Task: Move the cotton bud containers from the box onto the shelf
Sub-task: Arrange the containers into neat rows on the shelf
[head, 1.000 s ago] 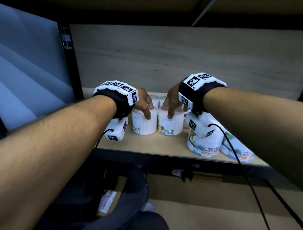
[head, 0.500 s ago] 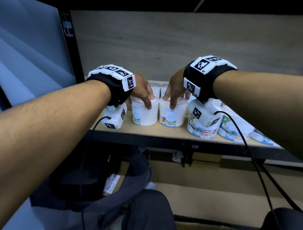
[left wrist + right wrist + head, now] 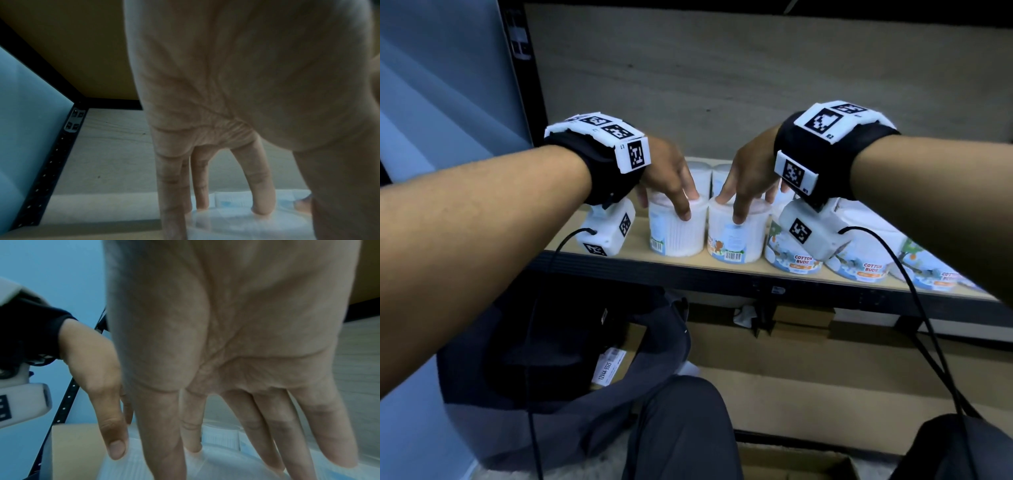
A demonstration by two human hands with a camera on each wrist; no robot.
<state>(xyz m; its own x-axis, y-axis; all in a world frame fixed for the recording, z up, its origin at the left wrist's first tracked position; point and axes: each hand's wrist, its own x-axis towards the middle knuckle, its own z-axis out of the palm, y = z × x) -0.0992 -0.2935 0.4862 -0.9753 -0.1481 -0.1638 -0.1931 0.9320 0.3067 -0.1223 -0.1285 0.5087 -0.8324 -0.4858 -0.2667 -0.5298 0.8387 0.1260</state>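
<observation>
Two clear cotton bud containers stand side by side near the front of the shelf [image 3: 637,248]. My left hand [image 3: 674,202] reaches down over the left container [image 3: 674,238], straight fingertips on its lid and thumb down its front. My right hand [image 3: 743,204] rests the same way on the right container [image 3: 734,243]. In the left wrist view the straight fingers [image 3: 261,186] touch the lid [image 3: 236,225]. The right wrist view shows spread, straight fingers [image 3: 265,434] over the other lid [image 3: 222,441]. Two more containers [image 3: 702,174] stand behind.
More labelled cotton bud containers [image 3: 796,263] [image 3: 861,270] line the shelf to the right, under my right forearm. A black upright post [image 3: 520,68] and a blue wall bound the left. Below lie a dark bag [image 3: 558,342], cardboard [image 3: 791,462] and cables.
Both hands stay on the same two containers. The head view has dropped and widened, showing more of the floor and of the containers at the right.
</observation>
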